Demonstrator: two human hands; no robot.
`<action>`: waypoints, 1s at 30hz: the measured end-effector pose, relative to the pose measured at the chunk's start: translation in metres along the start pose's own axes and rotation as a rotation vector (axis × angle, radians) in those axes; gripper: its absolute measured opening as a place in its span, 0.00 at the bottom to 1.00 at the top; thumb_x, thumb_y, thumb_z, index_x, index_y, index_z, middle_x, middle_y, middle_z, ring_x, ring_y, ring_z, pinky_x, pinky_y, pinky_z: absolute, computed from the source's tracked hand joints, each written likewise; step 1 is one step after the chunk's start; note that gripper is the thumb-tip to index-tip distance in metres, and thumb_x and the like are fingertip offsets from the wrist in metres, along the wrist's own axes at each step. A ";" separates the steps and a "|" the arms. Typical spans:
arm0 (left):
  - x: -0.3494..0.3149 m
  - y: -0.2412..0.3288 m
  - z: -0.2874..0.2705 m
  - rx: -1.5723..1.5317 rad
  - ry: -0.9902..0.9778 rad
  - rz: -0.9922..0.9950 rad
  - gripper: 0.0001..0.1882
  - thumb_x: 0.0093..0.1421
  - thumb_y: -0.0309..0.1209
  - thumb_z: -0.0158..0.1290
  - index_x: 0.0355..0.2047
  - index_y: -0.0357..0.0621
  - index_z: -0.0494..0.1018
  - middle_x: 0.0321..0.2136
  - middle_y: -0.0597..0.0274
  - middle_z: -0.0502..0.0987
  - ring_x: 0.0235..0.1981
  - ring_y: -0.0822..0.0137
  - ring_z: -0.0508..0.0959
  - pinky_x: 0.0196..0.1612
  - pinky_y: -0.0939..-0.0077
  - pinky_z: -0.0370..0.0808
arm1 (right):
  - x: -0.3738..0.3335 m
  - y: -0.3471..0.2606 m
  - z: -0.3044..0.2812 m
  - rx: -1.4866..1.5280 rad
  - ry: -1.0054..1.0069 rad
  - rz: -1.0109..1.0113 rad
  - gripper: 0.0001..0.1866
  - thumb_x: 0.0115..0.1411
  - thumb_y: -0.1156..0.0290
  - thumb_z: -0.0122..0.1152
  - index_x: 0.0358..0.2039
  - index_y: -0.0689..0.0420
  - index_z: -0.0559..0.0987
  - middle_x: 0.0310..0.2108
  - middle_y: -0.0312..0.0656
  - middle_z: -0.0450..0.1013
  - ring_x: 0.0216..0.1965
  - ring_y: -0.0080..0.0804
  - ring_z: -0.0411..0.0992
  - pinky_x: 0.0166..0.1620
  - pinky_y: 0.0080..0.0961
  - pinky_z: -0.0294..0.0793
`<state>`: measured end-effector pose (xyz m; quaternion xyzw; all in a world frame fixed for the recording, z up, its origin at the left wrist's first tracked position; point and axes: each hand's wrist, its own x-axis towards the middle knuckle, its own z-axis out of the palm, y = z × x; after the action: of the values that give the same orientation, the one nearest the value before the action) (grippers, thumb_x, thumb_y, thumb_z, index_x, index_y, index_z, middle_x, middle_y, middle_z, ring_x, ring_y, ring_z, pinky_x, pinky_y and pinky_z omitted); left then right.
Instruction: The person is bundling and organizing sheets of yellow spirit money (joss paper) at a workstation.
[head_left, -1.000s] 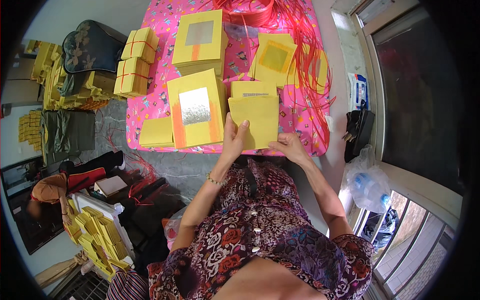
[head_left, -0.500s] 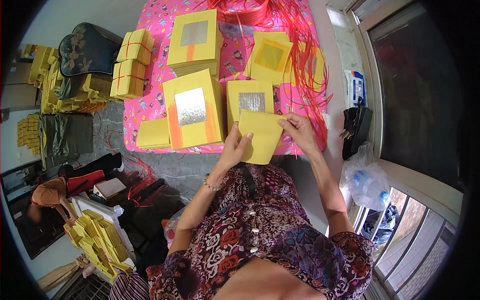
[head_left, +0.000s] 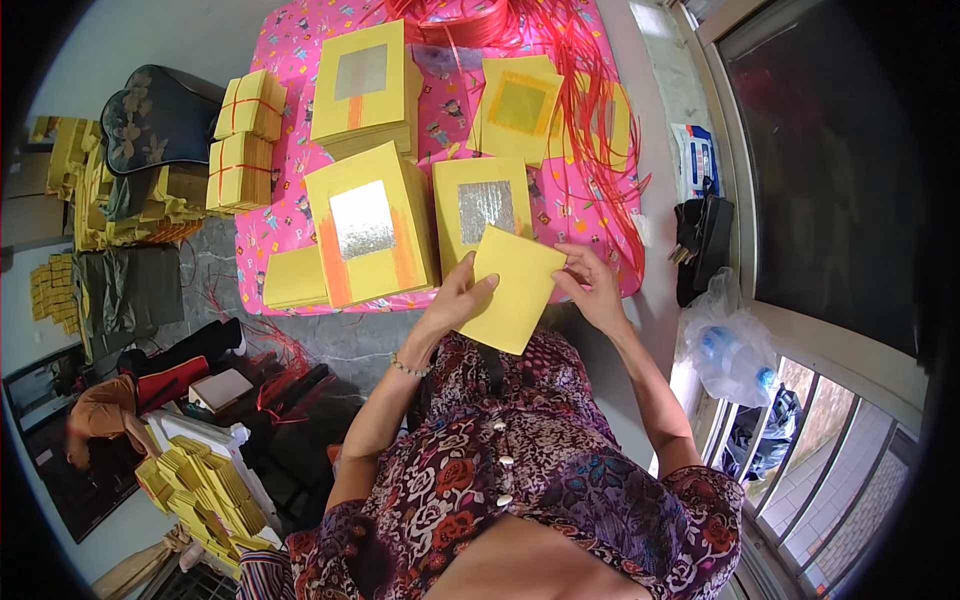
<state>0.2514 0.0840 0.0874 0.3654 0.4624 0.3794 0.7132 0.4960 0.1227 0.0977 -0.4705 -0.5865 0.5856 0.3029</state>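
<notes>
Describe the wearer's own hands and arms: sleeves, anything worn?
Left hand: ungloved, greenish beaded bracelet at the wrist. Right hand: ungloved, no bracelet. Short sleeves, dark purple with a multicoloured floral print.

Pale wall (head_left: 230, 35), upper left; grey marbled floor (head_left: 345, 333); one surface (head_left: 290, 222) under pink printed cover; dark flower-patterned padded backrest (head_left: 150, 120), left; large dark pane (head_left: 820, 190) in pale frame (head_left: 742, 140), right; barred window (head_left: 824, 456) below, daylight lying on paving (head_left: 805, 512) outside.
</notes>
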 end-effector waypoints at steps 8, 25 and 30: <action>-0.016 -0.023 -0.002 -0.136 0.031 -0.084 0.20 0.68 0.30 0.48 0.58 0.36 0.61 0.49 0.61 0.73 0.48 0.73 0.73 0.50 0.77 0.72 | -0.013 0.008 0.006 0.013 -0.013 0.035 0.21 0.61 0.76 0.60 0.54 0.60 0.71 0.38 0.39 0.77 0.41 0.25 0.77 0.45 0.24 0.76; 0.033 -0.037 -0.010 0.110 0.332 0.486 0.07 0.67 0.24 0.48 0.43 0.39 0.64 0.41 0.61 0.70 0.45 0.72 0.68 0.52 0.79 0.64 | 0.039 -0.033 0.000 -0.728 0.142 -0.626 0.28 0.57 0.74 0.62 0.59 0.53 0.68 0.55 0.47 0.66 0.52 0.43 0.71 0.51 0.35 0.75; 0.031 -0.033 -0.007 0.126 0.337 0.485 0.07 0.67 0.24 0.48 0.43 0.39 0.64 0.41 0.61 0.70 0.45 0.71 0.68 0.52 0.79 0.64 | 0.036 -0.026 -0.002 -0.915 0.072 -0.650 0.33 0.56 0.72 0.63 0.62 0.49 0.66 0.61 0.48 0.59 0.59 0.48 0.63 0.58 0.39 0.69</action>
<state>0.2601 0.0983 0.0447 0.4406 0.4960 0.5646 0.4910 0.4793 0.1596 0.1161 -0.3688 -0.8848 0.1313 0.2527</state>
